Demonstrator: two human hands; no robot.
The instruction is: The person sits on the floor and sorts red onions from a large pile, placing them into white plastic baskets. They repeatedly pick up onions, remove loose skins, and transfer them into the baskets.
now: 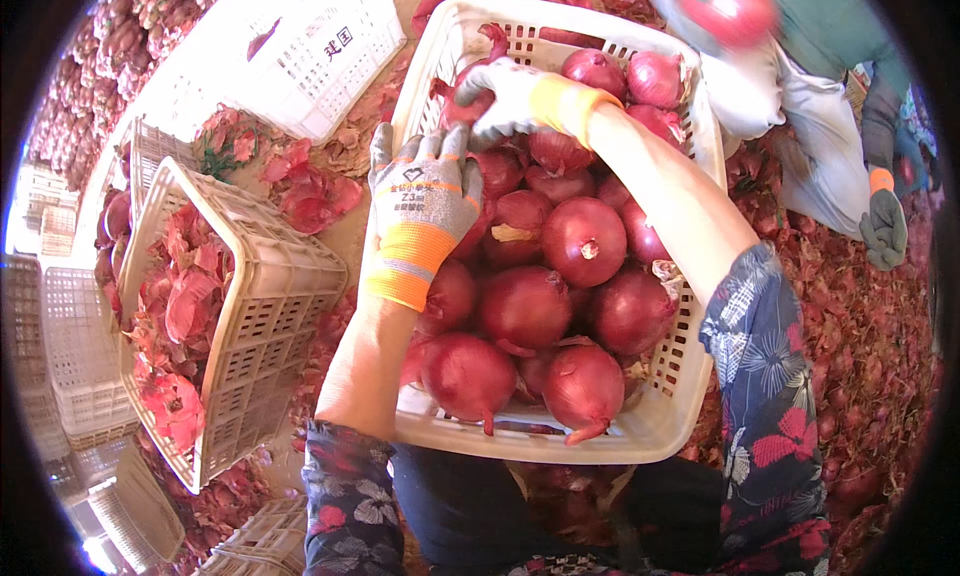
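Note:
Before me a white plastic crate (555, 447) holds many red onions (583, 240), some with dry roots or loose skin. My left hand (427, 182), in a grey glove with an orange cuff, is palm down over the crate's left side. Its fingers bend downward, and what lies beneath the palm is hidden. My right hand (510, 99), gloved alike, reaches across to the upper left corner inside the crate. Its fingers and thumb curl around a red onion (466, 112) there, partly covered by the glove.
At left, a tilted crate (289, 306) contains loose onion skins (187, 306). A white crate (300, 58) bearing writing stands behind it. At upper right, another person's gloved hand (686, 9) holds a blurred onion (731, 9). Another gloved hand (885, 229) hangs further right. Skins cover the ground.

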